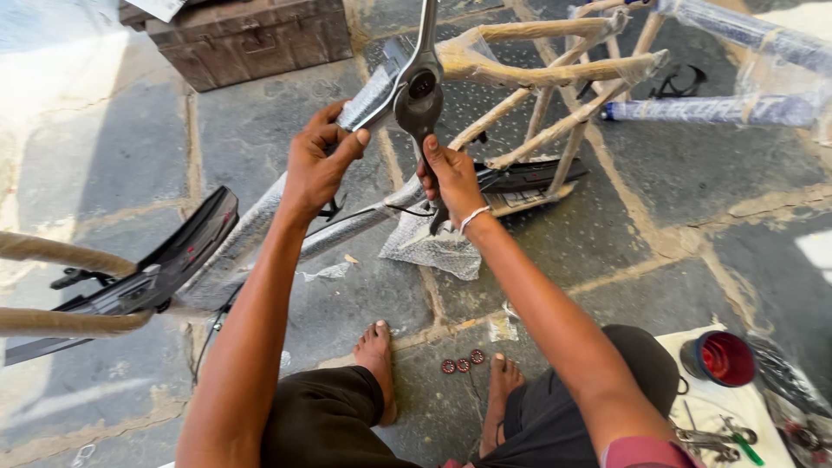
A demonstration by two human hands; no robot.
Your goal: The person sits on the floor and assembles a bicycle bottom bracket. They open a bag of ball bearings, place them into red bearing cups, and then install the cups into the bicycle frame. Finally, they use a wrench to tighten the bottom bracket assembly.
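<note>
Stone floor below; left hand [316,169] and right hand [451,178] both grip a grey bicycle frame [416,91].

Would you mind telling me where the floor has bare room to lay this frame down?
Bare stone lies lower left, between the mudguard and left foot, and right, between the wrapped frames and red cup. Crowded: the tool cloth, washers, bubble wrap.

The floor [260,130] is rough grey flagstone with sandy, crumbling joints — uneven and dusty. Hard sunlight washes out the upper left corner and falls in a bright patch at the right edge. A dark, worn wooden chest [243,35] sits at the top, flat on the stones — most of the paving lies in shade.
</note>
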